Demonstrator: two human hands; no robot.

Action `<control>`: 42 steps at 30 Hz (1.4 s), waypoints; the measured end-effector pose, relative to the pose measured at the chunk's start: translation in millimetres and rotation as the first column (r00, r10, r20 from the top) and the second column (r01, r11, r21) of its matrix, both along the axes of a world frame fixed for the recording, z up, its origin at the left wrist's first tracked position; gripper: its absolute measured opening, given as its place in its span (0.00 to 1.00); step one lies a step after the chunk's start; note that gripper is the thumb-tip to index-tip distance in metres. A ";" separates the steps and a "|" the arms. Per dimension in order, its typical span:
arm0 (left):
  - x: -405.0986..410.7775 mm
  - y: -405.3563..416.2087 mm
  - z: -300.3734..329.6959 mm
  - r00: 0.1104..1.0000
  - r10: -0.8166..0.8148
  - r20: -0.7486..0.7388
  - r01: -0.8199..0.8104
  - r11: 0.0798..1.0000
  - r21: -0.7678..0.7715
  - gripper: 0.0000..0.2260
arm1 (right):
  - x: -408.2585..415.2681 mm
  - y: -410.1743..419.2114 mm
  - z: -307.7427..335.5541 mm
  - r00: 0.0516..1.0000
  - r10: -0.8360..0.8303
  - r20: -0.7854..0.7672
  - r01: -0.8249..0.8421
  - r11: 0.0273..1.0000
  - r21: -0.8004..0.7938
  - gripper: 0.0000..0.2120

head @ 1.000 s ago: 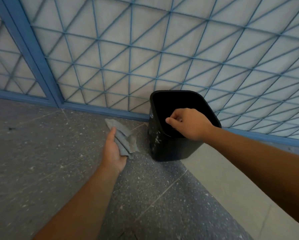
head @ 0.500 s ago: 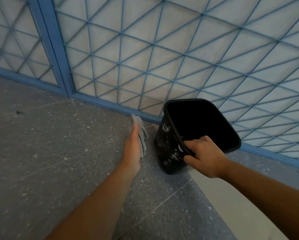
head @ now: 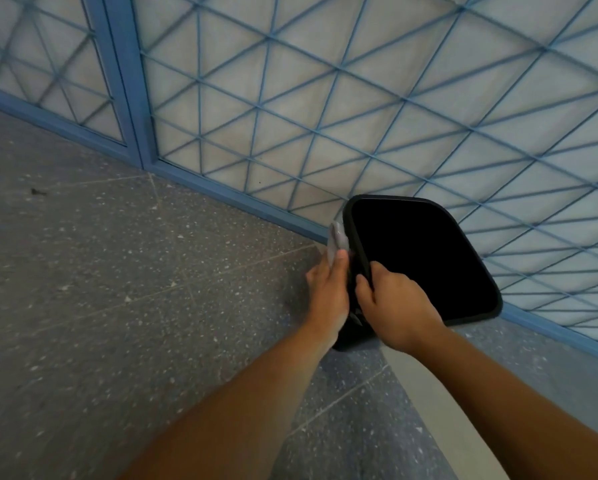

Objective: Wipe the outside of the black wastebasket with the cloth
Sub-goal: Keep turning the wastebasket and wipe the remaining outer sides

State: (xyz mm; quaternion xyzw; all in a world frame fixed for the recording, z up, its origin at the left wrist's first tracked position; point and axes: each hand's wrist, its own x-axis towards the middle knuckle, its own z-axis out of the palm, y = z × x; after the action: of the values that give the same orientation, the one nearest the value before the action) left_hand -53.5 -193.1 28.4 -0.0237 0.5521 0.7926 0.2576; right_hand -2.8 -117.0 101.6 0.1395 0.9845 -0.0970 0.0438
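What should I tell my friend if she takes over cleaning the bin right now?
Left hand: holds the grey cloth flat against the bin's left outer wall.
Right hand: grip on the near-left rim, steadying the bin.
Black wastebasket: on the speckled floor, beside the blue lattice panel, and looks tipped toward the camera.
Done: cloth on the side, wiping just starting.
Left: wipe that wall, then turn the bin for the other sides.

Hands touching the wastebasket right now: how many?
2. The left hand presses the cloth against the wastebasket's left outer side; the right hand grips its near rim.
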 end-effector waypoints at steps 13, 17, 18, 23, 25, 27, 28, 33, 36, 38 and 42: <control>-1.5 20.1 -5.6 0.993 0.093 -0.069 -0.089 0.994 0.060 0.21 | 11.0 19.5 7.4 0.997 0.074 0.010 -0.073 0.995 -0.069 0.12; 6.1 15.8 -22.2 0.992 0.104 -0.070 -0.098 0.992 0.080 0.14 | 11.9 20.4 9.3 0.998 0.067 0.021 -0.066 0.996 -0.067 0.13; 3.4 15.9 -23.5 0.989 0.145 -0.030 -0.142 0.986 0.084 0.14 | 11.5 20.1 9.1 0.997 0.071 0.024 -0.069 0.995 -0.065 0.13; 10.0 13.4 -10.6 0.985 0.094 -0.148 -0.094 0.996 0.012 0.16 | 10.5 21.2 9.4 0.996 0.081 0.036 -0.079 0.995 -0.058 0.12; 10.3 8.6 -24.3 0.982 0.067 -0.178 -0.071 0.997 -0.021 0.16 | 12.7 20.5 10.3 0.997 0.072 0.037 -0.069 0.995 -0.065 0.12; 2.6 9.7 -24.9 0.983 0.111 -0.148 -0.118 0.992 -0.042 0.16 | 13.0 20.5 9.6 0.997 0.072 0.029 -0.070 0.995 -0.066 0.13; -0.4 12.1 -20.3 0.980 0.132 -0.151 -0.140 0.989 -0.044 0.17 | 12.1 21.1 9.4 0.997 0.079 0.024 -0.077 0.995 -0.061 0.13; 13.3 10.9 -26.5 0.975 0.031 -0.219 -0.052 0.995 -0.089 0.20 | 13.4 22.3 10.8 0.996 0.086 0.021 -0.084 0.994 -0.071 0.14; 6.8 14.7 -25.9 0.994 0.071 -0.089 -0.075 0.996 -0.044 0.19 | 12.2 22.5 9.4 0.996 0.091 0.014 -0.090 0.994 -0.060 0.14; 13.6 16.2 -17.4 0.994 0.043 -0.102 -0.048 0.998 -0.051 0.22 | 11.8 23.8 9.3 0.995 0.096 0.013 -0.095 0.994 -0.057 0.14; 16.4 10.1 -28.8 0.996 0.003 -0.090 -0.005 1.000 -0.020 0.21 | 14.3 23.6 10.4 0.996 0.087 0.018 -0.086 0.994 -0.067 0.14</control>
State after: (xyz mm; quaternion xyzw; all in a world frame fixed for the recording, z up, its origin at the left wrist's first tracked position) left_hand -37.1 -183.0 -0.4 0.0081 0.5711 0.7878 0.2306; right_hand 11.4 -93.5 112.0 0.0963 0.9853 -0.1262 0.0626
